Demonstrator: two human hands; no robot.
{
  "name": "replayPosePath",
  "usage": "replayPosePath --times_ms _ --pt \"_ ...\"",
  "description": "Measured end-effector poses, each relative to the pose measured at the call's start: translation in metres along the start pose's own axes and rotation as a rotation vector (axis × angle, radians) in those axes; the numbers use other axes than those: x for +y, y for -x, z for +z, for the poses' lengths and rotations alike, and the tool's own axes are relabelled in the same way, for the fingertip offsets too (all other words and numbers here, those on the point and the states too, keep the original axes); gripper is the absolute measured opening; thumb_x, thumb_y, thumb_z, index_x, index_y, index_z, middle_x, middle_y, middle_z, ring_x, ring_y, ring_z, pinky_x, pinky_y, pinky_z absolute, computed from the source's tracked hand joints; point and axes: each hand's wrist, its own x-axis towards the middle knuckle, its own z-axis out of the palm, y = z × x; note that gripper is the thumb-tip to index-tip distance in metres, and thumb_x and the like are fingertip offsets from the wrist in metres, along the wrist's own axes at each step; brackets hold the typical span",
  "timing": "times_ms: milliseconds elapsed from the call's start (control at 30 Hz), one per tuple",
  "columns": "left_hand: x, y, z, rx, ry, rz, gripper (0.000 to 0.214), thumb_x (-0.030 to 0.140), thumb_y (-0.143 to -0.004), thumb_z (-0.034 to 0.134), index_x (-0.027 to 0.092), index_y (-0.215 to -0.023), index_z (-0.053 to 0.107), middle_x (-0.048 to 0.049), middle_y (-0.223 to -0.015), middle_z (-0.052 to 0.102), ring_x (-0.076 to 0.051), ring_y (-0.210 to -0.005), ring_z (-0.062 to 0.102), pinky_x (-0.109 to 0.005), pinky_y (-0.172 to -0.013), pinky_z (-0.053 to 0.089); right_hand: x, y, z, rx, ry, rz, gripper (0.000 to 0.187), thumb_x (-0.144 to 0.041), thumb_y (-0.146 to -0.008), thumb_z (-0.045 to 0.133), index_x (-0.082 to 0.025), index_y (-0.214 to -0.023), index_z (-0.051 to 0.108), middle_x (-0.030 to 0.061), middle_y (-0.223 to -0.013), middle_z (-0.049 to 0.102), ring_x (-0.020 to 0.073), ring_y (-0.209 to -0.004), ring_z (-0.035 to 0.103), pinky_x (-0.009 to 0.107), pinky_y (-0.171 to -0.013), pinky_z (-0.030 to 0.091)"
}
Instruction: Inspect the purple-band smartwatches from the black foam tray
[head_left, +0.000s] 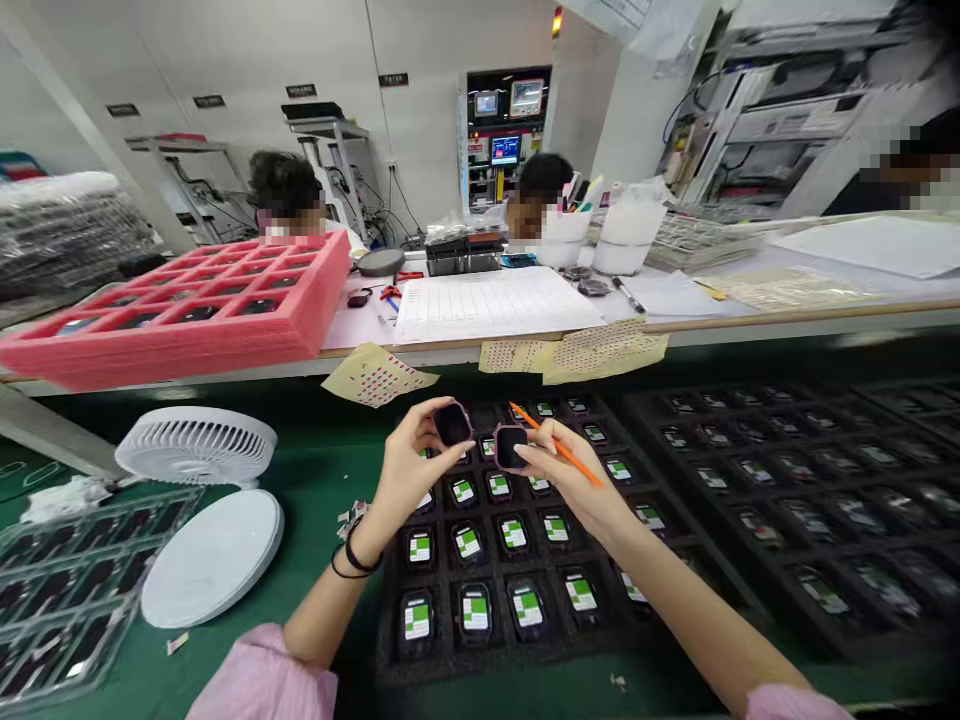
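Observation:
My left hand (414,468) pinches a square smartwatch body (453,424) with a dark face and a purplish rim. My right hand (562,478) grips a matching watch body (510,447) and also holds an orange pencil-like stick (559,450) across its fingers. The two watches are close together but apart, above a black foam tray (390,650). That tray holds several rows of watches, each face bearing a green-and-white label (475,612). My hands hide part of its far rows.
A second black tray (795,510) of labelled watches lies to the right. On the left stand a white fan (195,445), its round base (212,558) and a clear plastic tray (67,590). A pink foam tray (172,310), paperwork and sticker sheets (600,350) lie ahead. Co-workers (285,195) sit beyond.

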Motion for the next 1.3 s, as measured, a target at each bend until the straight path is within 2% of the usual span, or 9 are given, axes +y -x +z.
replayPosePath --times_ms 200,333,467,600,733,800,933,1100,1300 --pt "-0.015 -0.011 -0.012 0.038 -0.066 0.020 0.053 0.032 -0.071 0.073 0.020 -0.118 0.052 -0.0064 -0.102 0.062 -0.016 -0.083 0.063 -0.023 -0.065 0.053 -0.002 -0.001 0.003 0.059 0.069 0.005 0.044 -0.035 -0.070 0.076 -0.021 -0.064 0.034 -0.0018 -0.077 0.049 0.0124 -0.073 0.054 0.031 -0.073 0.054" --pt "-0.047 -0.025 -0.020 -0.067 -0.259 0.028 0.050 0.028 -0.073 0.069 0.020 -0.119 0.050 -0.0065 -0.104 0.062 -0.016 -0.082 0.063 -0.024 -0.062 0.053 0.006 -0.011 -0.003 0.049 0.342 -0.129 0.042 -0.041 -0.074 0.069 -0.022 -0.063 0.033 -0.0035 -0.068 0.041 0.0136 -0.068 0.049 0.027 -0.064 0.046" --pt "-0.086 -0.049 -0.033 -0.158 -0.577 0.001 0.046 0.022 -0.073 0.065 0.017 -0.117 0.052 -0.0056 -0.094 0.066 -0.018 -0.079 0.064 -0.030 -0.071 0.053 0.027 -0.054 -0.008 -0.087 0.847 -0.293 0.033 -0.036 -0.079 0.058 -0.022 -0.063 0.033 -0.0057 -0.061 0.038 0.0108 -0.055 0.039 0.025 -0.057 0.036" --pt "-0.113 -0.065 -0.044 -0.211 -0.692 0.029 0.045 0.020 -0.069 0.069 0.019 -0.112 0.057 -0.0073 -0.110 0.065 -0.025 -0.100 0.060 -0.040 -0.091 0.047 0.057 -0.108 0.004 -0.082 0.979 -0.279 0.030 -0.035 -0.081 0.060 -0.020 -0.064 0.042 -0.0044 -0.061 0.046 0.0115 -0.056 0.044 0.026 -0.058 0.039" --pt "-0.129 -0.065 -0.050 -0.267 -0.789 0.017 0.044 0.022 -0.071 0.068 0.021 -0.114 0.058 -0.0072 -0.119 0.062 -0.027 -0.113 0.055 -0.042 -0.096 0.043 0.086 -0.145 0.023 -0.086 1.101 -0.207 0.022 -0.034 -0.089 0.056 -0.014 -0.093 0.060 0.0042 -0.090 0.063 0.0159 -0.076 0.060 0.033 -0.071 0.051" --pt "-0.134 -0.062 -0.052 -0.288 -0.836 0.009 0.038 0.025 -0.075 0.066 0.022 -0.112 0.060 -0.0076 -0.123 0.060 -0.028 -0.117 0.052 -0.043 -0.098 0.042 0.097 -0.154 0.029 -0.111 1.153 -0.163 0.028 -0.032 -0.091 0.055 -0.015 -0.113 0.057 0.0077 -0.111 0.061 0.0189 -0.092 0.062 0.038 -0.079 0.053" --pt "-0.133 -0.055 -0.054 -0.296 -0.926 0.012 0.031 0.034 -0.083 0.058 0.022 -0.111 0.061 -0.0092 -0.129 0.055 -0.029 -0.123 0.047 -0.047 -0.100 0.039 0.101 -0.153 0.026 -0.146 1.244 -0.130 0.031 -0.032 -0.091 0.056 -0.015 -0.117 0.056 0.0083 -0.115 0.060 0.0199 -0.096 0.062 0.040 -0.081 0.053" --pt "-0.107 -0.060 -0.025 -0.334 -0.969 0.086 0.027 0.034 -0.092 0.046 0.021 -0.110 0.060 -0.0074 -0.120 0.059 -0.024 -0.114 0.052 -0.041 -0.097 0.041 0.072 -0.131 -0.023 -0.047 1.371 -0.157 0.022 -0.032 -0.095 0.047 -0.015 -0.092 0.061 0.0080 -0.091 0.067 0.0190 -0.085 0.065 0.028 -0.073 0.047" --pt "-0.087 -0.087 0.064 -0.498 -0.970 0.164 0.026 0.031 -0.089 0.050 0.020 -0.110 0.061 -0.0068 -0.116 0.060 -0.024 -0.112 0.053 -0.038 -0.098 0.040 0.049 -0.119 -0.097 0.172 1.529 0.050 0.024 -0.030 -0.093 0.051 -0.011 -0.106 0.060 0.0114 -0.103 0.065 0.0215 -0.093 0.064 0.035 -0.079 0.051"
